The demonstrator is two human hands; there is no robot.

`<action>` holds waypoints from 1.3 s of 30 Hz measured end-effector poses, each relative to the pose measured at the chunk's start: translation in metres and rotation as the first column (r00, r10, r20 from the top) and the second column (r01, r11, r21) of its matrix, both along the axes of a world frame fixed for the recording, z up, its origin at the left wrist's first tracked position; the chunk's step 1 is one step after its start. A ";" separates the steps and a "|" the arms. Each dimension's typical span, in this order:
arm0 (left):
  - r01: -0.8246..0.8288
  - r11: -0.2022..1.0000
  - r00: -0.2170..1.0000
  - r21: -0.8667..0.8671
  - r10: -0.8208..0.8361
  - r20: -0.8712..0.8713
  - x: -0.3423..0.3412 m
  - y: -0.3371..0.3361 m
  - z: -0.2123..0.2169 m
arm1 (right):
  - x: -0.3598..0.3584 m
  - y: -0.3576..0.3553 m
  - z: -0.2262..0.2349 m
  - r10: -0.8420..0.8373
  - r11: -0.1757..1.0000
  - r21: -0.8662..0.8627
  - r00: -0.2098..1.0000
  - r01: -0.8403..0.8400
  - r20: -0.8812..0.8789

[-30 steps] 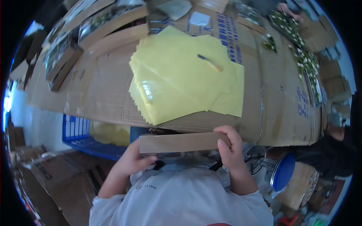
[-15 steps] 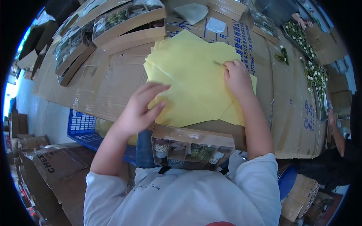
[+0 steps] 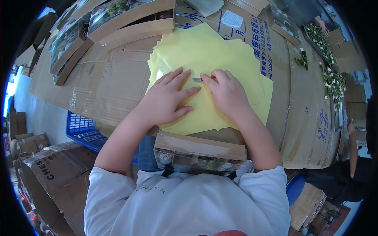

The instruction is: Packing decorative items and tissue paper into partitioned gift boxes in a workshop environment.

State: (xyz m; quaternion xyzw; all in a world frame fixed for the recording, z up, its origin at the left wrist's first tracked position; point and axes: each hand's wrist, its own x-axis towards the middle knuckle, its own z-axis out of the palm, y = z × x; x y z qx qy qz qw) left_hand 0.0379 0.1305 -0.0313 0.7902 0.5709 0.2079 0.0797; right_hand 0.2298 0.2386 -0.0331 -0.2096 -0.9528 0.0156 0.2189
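A fanned stack of yellow paper sheets [image 3: 208, 49] lies on the cardboard-covered table in front of me. My left hand [image 3: 167, 97] rests on the stack's left part, palm down, its fingers spread. Over the middle of the sheets, my right hand [image 3: 228, 94] pinches a short grey blade-like strip [image 3: 197, 79] between thumb and fingers. The strip's free end points left, toward the left fingertips, and lies at or just above the top sheet; I cannot tell if it touches. Against the table's near edge, a clear-windowed box [image 3: 201, 143] with decorative pieces inside sits before my body.
Windowed cardboard boxes [image 3: 134, 23] are stacked at the back left. Trays of white flowers [image 3: 334, 84] stand far right, where another person's arm [image 3: 352, 145] shows. A blue plastic basket [image 3: 83, 131] sits below the table's left edge. A small white paper [image 3: 232, 19] lies behind the sheets.
My right hand has come left and nearer with the grey strip, from the sheets' right side to their middle. My left hand has moved right and settled flat on the paper.
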 end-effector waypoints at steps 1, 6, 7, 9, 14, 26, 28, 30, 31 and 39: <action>-0.017 1.000 1.000 0.001 0.017 -0.014 0.001 0.000 0.000 | -0.002 -0.001 0.000 0.005 1.000 0.005 1.000 -0.005 0.001; -0.358 0.932 0.931 0.060 0.361 -0.047 -0.020 0.003 -0.006 | -0.002 -0.007 0.000 -0.033 0.998 -0.054 0.999 0.032 -0.009; -0.444 0.894 0.896 0.056 0.445 -0.003 -0.031 0.002 -0.006 | -0.002 -0.006 -0.002 -0.028 0.999 -0.044 0.999 0.028 -0.019; -0.473 0.862 0.880 0.182 0.470 0.063 -0.037 -0.003 0.007 | 0.001 -0.007 -0.003 -0.015 1.000 -0.010 0.997 0.016 0.079; -0.014 0.996 0.792 -0.090 0.065 0.607 -0.010 -0.031 0.051 | 0.003 -0.016 0.020 0.065 0.998 0.019 0.961 -0.062 -0.270; 0.092 0.933 0.780 -0.347 0.149 0.608 0.004 -0.070 0.065 | 0.061 -0.066 0.089 0.242 0.785 -0.516 0.936 -0.343 -0.254; 0.304 0.885 0.913 -0.353 -0.165 0.373 0.011 -0.081 0.064 | 0.078 -0.082 0.068 0.296 0.665 -0.727 0.954 -0.170 0.047; 0.269 0.864 0.948 -0.426 -0.159 0.277 0.021 -0.087 0.063 | 0.081 -0.100 0.061 0.300 0.660 -0.745 0.875 0.098 0.381; 0.214 0.848 0.974 -0.485 -0.149 0.169 0.028 -0.088 0.065 | 0.083 -0.106 0.058 0.267 0.702 -0.706 0.883 0.096 0.386; 0.204 0.829 0.979 -0.522 -0.186 0.087 0.062 -0.110 0.069 | 0.079 -0.110 0.056 0.157 0.728 -0.640 0.969 -0.245 -0.192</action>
